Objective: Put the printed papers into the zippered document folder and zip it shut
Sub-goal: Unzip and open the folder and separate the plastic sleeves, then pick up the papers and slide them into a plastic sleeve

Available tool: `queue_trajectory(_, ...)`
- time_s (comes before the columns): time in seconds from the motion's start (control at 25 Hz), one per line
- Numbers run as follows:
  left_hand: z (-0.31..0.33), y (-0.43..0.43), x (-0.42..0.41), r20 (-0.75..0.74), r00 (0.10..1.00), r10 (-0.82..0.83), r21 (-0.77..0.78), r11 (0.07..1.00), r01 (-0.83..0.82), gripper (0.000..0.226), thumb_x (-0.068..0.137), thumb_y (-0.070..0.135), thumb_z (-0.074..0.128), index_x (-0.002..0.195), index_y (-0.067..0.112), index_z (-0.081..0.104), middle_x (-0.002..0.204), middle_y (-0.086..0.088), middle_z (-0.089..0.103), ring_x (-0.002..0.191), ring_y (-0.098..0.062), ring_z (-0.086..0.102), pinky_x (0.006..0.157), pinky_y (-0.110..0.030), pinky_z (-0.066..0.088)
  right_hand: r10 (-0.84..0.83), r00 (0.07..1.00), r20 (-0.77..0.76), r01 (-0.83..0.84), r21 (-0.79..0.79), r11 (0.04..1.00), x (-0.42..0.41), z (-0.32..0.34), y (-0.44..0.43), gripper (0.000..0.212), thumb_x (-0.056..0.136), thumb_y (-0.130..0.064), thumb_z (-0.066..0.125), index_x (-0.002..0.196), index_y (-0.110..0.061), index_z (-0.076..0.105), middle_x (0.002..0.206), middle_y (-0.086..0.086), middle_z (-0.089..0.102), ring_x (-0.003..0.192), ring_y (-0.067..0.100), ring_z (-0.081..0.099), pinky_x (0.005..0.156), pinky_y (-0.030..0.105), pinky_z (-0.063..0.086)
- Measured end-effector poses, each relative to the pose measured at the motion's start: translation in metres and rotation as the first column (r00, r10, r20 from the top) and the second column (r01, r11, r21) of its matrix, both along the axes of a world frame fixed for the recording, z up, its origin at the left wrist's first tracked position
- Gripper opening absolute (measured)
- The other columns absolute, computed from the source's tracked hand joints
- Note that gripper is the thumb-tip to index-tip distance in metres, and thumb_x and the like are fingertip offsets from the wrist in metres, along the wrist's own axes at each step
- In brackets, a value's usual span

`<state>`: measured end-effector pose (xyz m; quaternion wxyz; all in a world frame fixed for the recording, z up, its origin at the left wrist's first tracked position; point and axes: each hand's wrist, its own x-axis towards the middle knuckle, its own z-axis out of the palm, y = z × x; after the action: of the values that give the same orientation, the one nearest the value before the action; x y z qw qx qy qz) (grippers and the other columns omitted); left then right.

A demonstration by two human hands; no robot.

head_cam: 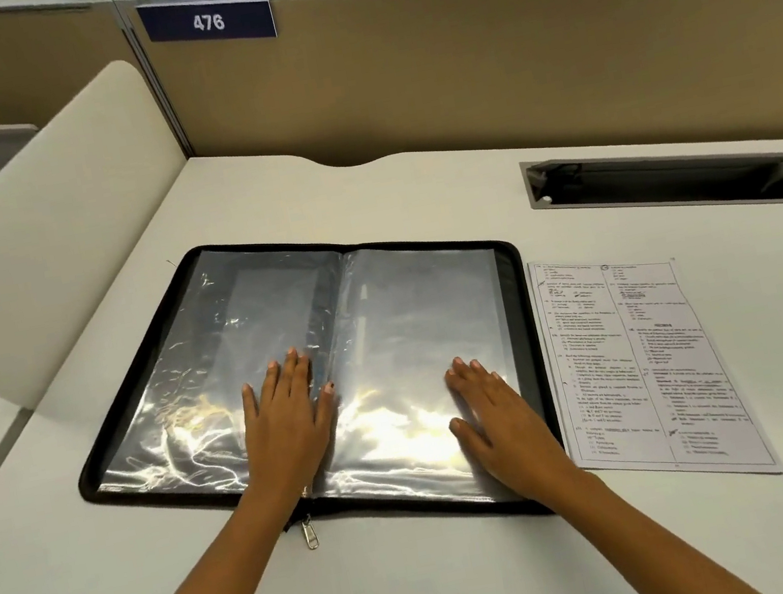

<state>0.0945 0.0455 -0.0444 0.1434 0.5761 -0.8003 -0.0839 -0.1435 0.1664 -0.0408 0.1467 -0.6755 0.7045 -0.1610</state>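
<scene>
Head view shows my left hand [289,407] and right hand [494,414] flat, grasping nothing, on the unzipped document folder [173,364]; I judge the printed papers [648,357], just right of my right hand, still need loading.

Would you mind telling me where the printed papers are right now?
The printed papers lie flat on the desk, just right of the open folder and beside the right hand.

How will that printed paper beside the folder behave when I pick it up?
The printed paper lies thin and flat on the desk, so it is probably light and floppy. Flush on the smooth top, its edge may be hard to catch; sliding it first could help.
</scene>
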Motion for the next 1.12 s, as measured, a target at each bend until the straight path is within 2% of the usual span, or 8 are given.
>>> queue_trajectory(0.12, 0.016, 0.004, -0.019, -0.142, 0.99, 0.006, -0.077, 0.997, -0.017, 0.052, 0.092, 0.028, 0.051, 0.138, 0.005, 0.041, 0.132, -0.016, 0.056, 0.11, -0.033, 0.058, 0.095, -0.046, 0.043, -0.124, 0.971, 0.204, 0.145, -0.089, 0.986, -0.001, 0.009, 0.019, 0.058, 0.098, -0.028, 0.047, 0.149, -0.023, 0.02, 0.154, -0.016, 0.011, 0.145, 0.003, 0.007, 0.115, 0.016, 0.006)
queue_trajectory(0.2, 0.026, 0.013, -0.038, -0.14, 0.989, -0.05, -0.161, 0.987, 0.027, 0.047, 0.087, 0.012, 0.059, 0.132, 0.005, 0.049, 0.113, -0.014, 0.066, 0.092, -0.029, 0.064, 0.084, -0.043, 0.048, -0.203, 0.941, 0.272, 0.249, -0.148, 0.957, -0.004, 0.012, 0.039, 0.056, 0.096, -0.024, 0.052, 0.147, -0.023, 0.027, 0.153, -0.015, 0.021, 0.144, 0.002, 0.013, 0.114, 0.017, 0.011)
queue_trajectory(0.4, 0.041, 0.047, -0.098, -0.264, 0.935, -0.236, -0.183, 0.964, 0.192, 0.043, 0.085, 0.006, 0.059, 0.128, 0.007, 0.053, 0.12, -0.009, 0.064, 0.099, -0.024, 0.064, 0.093, -0.038, 0.045, -0.493, 0.85, 0.185, 0.526, -0.272, 0.806, -0.028, -0.003, 0.096, 0.046, 0.089, -0.008, 0.06, 0.134, -0.008, 0.05, 0.142, 0.007, 0.047, 0.137, 0.024, 0.036, 0.111, 0.046, 0.035)
queue_trajectory(0.56, 0.032, 0.082, -0.151, -0.274, 0.852, -0.446, -0.136, 0.895, 0.425, 0.045, 0.089, 0.013, 0.058, 0.133, 0.008, 0.049, 0.137, -0.01, 0.053, 0.122, -0.025, 0.053, 0.109, -0.04, 0.033, -0.683, 0.704, 0.196, 0.707, -0.288, 0.646, -0.065, -0.003, 0.122, 0.044, 0.086, 0.001, 0.059, 0.129, 0.001, 0.051, 0.136, 0.017, 0.049, 0.13, 0.032, 0.042, 0.109, 0.043, 0.035)
queue_trajectory(0.68, 0.014, 0.105, -0.182, -0.2, 0.781, -0.592, -0.059, 0.803, 0.593, 0.051, 0.086, 0.016, 0.064, 0.135, 0.011, 0.049, 0.141, -0.008, 0.05, 0.127, -0.023, 0.049, 0.115, -0.041, 0.004, -0.804, 0.55, 0.227, 0.834, -0.203, 0.513, -0.1, 0.004, 0.127, 0.053, 0.087, -0.003, 0.058, 0.137, 0.002, 0.039, 0.137, 0.02, 0.043, 0.129, 0.034, 0.038, 0.108, 0.043, 0.037)
queue_trajectory(0.8, 0.003, 0.114, -0.199, -0.154, 0.763, -0.628, -0.008, 0.773, 0.634, 0.056, 0.087, 0.033, 0.061, 0.137, 0.013, 0.047, 0.144, -0.008, 0.045, 0.135, -0.025, 0.038, 0.115, -0.044, -0.014, -0.879, 0.452, 0.155, 0.89, -0.149, 0.431, -0.131, 0.006, 0.123, 0.06, 0.085, -0.009, 0.062, 0.136, 0.009, 0.036, 0.133, 0.028, 0.043, 0.122, 0.042, 0.039, 0.102, 0.049, 0.038)
queue_trajectory(0.96, -0.004, 0.115, -0.205, -0.07, 0.779, -0.623, 0.022, 0.78, 0.626, 0.078, 0.08, 0.068, 0.037, 0.14, 0.018, 0.042, 0.144, -0.006, 0.046, 0.137, -0.028, 0.035, 0.111, -0.051, -0.004, -0.895, 0.438, 0.086, 0.892, -0.164, 0.421, -0.147, 0.008, 0.115, 0.051, 0.082, -0.012, 0.066, 0.122, 0.014, 0.047, 0.117, 0.031, 0.05, 0.109, 0.044, 0.045, 0.089, 0.048, 0.042)
queue_trajectory(1.12, -0.011, 0.117, -0.206, -0.015, 0.793, -0.609, 0.037, 0.793, 0.609, 0.079, 0.08, 0.071, 0.029, 0.141, 0.022, 0.041, 0.147, -0.005, 0.042, 0.139, -0.027, 0.032, 0.111, -0.049, -0.005, -0.901, 0.432, 0.034, 0.886, -0.202, 0.417, -0.154, 0.008, 0.111, 0.039, 0.08, -0.011, 0.069, 0.104, 0.017, 0.055, 0.099, 0.034, 0.056, 0.093, 0.046, 0.051, 0.08, 0.047, 0.044)
